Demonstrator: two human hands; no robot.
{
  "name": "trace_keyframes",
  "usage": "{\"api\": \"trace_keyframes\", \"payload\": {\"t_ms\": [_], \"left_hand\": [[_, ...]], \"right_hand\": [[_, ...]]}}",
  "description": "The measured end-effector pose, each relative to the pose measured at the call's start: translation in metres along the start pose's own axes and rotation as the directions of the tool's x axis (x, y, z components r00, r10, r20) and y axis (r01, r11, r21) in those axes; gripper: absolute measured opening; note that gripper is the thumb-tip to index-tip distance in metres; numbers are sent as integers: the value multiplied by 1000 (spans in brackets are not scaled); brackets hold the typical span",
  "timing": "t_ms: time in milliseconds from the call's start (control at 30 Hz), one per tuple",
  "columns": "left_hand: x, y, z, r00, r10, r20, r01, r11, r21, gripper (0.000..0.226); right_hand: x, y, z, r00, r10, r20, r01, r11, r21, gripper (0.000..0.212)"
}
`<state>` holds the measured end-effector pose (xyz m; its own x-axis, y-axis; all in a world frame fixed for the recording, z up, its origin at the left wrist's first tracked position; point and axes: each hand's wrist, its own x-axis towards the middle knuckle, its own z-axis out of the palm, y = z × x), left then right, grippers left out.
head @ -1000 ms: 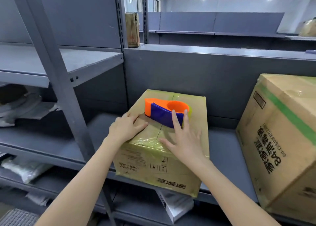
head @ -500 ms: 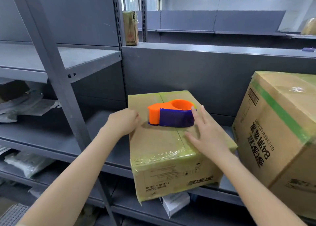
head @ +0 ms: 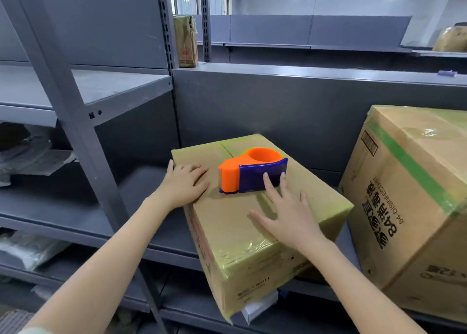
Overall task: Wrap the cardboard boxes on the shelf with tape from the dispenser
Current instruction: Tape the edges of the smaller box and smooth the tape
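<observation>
Our left hand lies flat on the lid of the small cardboard box, at its far left corner. Its fingers are straight and close together, and the outermost reaches the box edge; they hold nothing. Just to their right the orange and blue tape dispenser stands on the lid, not touching them. Our right hand rests on the same lid with its fingers straight and spread well apart. Two fingertips touch the dispenser's blue side, and the thumb stretches left across the cardboard; nothing is gripped.

We count two hands, one dispenser and two boxes on this shelf: the small one under the fingers and a large box to their right. A third, upright box stands far beyond the left fingers.

Below the right fingers the small box's near corner overhangs the shelf edge and half hides a white carton. The large box is cut off by the frame. Of the tape roll only a yellow-green rim shows behind the orange hub. Left of the left fingers, grey wrapped bundles are hard to make out, and a brown parcel far to the right is blurred
</observation>
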<state>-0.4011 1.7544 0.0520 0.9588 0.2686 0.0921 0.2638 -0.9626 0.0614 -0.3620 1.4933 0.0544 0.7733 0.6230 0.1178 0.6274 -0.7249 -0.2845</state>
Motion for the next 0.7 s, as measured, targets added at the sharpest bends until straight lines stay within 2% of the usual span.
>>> {"api": "trace_keyframes", "payload": {"t_ms": [67,133,267,367,433,533,700], "left_hand": [[-24,5,-8,998,43,-35,-39,994,100,88],[-48,10,-14,990,116,-76,-109,990,90,97],[-58,14,-14,972,232,-33,-234,970,-64,115],[-46,16,-5,946,323,39,-315,938,-144,121],[-42,17,-1,940,334,74,-325,939,-109,126],[-43,19,3,948,315,49,-316,949,11,127],[-53,44,7,972,232,-36,-230,972,53,132]], "right_hand": [[0,26,-14,997,-79,19,75,983,167,72],[4,47,-31,990,-139,15,132,964,230,73],[16,65,-43,993,-100,67,93,991,96,92],[12,49,-34,995,-82,62,82,997,3,79],[9,31,-24,994,-30,104,35,998,-47,75],[13,16,-16,981,29,190,-2,990,-139,89],[27,37,-22,968,-41,248,71,991,-114,90]]}}
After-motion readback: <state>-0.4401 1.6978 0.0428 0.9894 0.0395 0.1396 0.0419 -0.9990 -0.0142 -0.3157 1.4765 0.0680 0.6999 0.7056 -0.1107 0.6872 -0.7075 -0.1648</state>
